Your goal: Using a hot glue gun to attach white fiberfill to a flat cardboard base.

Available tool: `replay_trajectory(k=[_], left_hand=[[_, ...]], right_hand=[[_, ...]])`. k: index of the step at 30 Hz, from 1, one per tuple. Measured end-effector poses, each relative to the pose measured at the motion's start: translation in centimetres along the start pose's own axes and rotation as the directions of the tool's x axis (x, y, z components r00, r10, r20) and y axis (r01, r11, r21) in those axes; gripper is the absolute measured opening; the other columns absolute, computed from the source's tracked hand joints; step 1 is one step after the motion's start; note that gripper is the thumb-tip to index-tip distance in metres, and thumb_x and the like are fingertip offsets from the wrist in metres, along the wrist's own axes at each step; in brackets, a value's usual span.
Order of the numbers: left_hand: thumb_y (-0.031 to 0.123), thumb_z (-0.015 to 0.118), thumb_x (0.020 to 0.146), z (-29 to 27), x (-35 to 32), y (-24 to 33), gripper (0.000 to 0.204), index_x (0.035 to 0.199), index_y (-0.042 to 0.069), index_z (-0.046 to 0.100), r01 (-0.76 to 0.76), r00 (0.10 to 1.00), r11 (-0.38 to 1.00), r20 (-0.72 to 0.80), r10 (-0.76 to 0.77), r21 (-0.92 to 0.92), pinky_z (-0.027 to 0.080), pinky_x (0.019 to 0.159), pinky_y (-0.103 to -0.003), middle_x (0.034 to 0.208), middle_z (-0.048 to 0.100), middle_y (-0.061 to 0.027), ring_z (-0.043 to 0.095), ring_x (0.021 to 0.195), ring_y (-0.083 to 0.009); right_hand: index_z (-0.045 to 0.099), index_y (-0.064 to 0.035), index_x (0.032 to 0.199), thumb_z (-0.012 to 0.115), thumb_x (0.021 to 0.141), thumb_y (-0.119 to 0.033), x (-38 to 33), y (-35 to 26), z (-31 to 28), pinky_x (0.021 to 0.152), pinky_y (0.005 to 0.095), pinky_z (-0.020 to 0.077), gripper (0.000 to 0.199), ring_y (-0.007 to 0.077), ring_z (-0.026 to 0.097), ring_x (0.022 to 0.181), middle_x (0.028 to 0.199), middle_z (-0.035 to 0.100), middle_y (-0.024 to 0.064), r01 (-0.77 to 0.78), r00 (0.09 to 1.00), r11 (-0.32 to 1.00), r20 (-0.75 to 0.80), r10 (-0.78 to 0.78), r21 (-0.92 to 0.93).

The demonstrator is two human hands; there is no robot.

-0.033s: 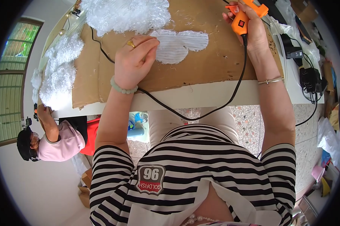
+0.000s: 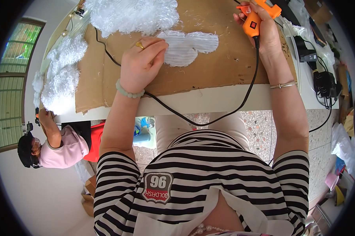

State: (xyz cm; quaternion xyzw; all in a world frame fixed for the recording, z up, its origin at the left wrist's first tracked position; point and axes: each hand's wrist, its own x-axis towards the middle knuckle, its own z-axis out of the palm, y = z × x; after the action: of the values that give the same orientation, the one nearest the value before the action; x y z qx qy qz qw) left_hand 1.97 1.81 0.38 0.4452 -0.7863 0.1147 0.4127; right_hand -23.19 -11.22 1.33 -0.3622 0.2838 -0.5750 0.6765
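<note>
My right hand (image 2: 268,33) is wrapped round the handle of an orange corded glue gun (image 2: 253,25) with a small red switch, held over the far right of the cardboard. Its black cord (image 2: 253,74) hangs from the handle and loops toward me, then runs behind my left wrist. My left hand (image 2: 142,61) is closed in a pinch at the left edge of a white, ribbed, cloud-shaped piece (image 2: 185,47). Whatever sits between those fingertips, if anything, is hidden. The ribbed piece lies on the brown cardboard (image 2: 216,74), just beyond my fingers.
Fluffy white shredded material (image 2: 130,15) lies at the back, with more fluffy clumps (image 2: 63,74) on the left. Black power adapters (image 2: 325,84) and cables crowd the right edge of the white table (image 2: 209,98). Another person (image 2: 63,145) works at the table's left side.
</note>
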Motion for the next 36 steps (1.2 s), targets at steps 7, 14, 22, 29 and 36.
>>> replay_trajectory(k=[7,14,22,29,36], left_hand=[[-0.002,0.061,0.068,0.3,-0.4,-0.4,0.019,0.085,0.007,0.064,0.006,0.986,0.999,0.168,-0.015,0.053,0.05,0.067,-0.033,0.086,0.064,-0.0058,0.061,0.076,-0.0246],[0.006,0.067,0.068,-0.1,-0.2,0.2,0.026,0.094,0.008,0.063,0.151,0.942,0.988,0.309,-0.134,-0.032,0.05,0.066,-0.032,0.096,0.063,-0.0071,0.06,0.075,-0.0251],[0.018,0.074,0.067,0.2,-0.3,0.1,0.032,0.095,0.008,0.063,0.106,0.949,0.994,0.301,-0.091,-0.036,0.05,0.069,-0.034,0.099,0.062,-0.0082,0.059,0.08,-0.0271],[0.019,0.073,0.068,0.2,-0.3,-0.1,0.031,0.095,0.008,0.064,0.109,0.943,0.993,0.319,-0.09,-0.041,0.049,0.072,-0.035,0.102,0.062,-0.0092,0.059,0.083,-0.0277],[0.015,0.071,0.068,0.3,-0.2,-0.3,0.026,0.092,0.006,0.063,0.081,0.958,0.993,0.282,-0.053,-0.088,0.049,0.072,-0.035,0.096,0.061,-0.0085,0.059,0.084,-0.0278]], right_hand=[[0.055,-0.002,0.092,0.049,0.09,-0.019,-0.4,0.1,0.6,0.063,0.0304,0.0521,0.019,0.0149,0.056,0.065,0.076,0.058,0.0059,-0.015,1.0,0.999,0.01,0.015,-0.049],[0.054,-0.0023,0.093,0.049,0.091,-0.021,-0.8,0.2,0.8,0.062,0.0296,0.0517,0.019,0.0136,0.055,0.063,0.076,0.057,0.0047,-0.04,0.999,0.997,0.016,0.042,-0.067],[0.054,-0.0021,0.094,0.051,0.089,-0.022,-1.8,0.3,1.1,0.06,0.0305,0.0518,0.021,0.0139,0.055,0.063,0.076,0.057,0.0047,-0.055,0.993,0.995,0.103,0.064,-0.088],[0.055,0.0033,0.103,0.054,0.085,-0.019,-2.4,1.4,0.7,0.079,0.044,0.0542,0.028,0.0142,0.054,0.071,0.087,0.057,0.0077,-0.063,0.933,0.963,0.329,0.15,-0.26],[0.057,0.0026,0.099,0.055,0.086,-0.018,-2.0,1.9,0.8,0.089,0.0431,0.0499,0.025,0.0146,0.057,0.073,0.088,0.06,0.0085,-0.057,0.942,0.954,0.302,0.149,-0.295]])
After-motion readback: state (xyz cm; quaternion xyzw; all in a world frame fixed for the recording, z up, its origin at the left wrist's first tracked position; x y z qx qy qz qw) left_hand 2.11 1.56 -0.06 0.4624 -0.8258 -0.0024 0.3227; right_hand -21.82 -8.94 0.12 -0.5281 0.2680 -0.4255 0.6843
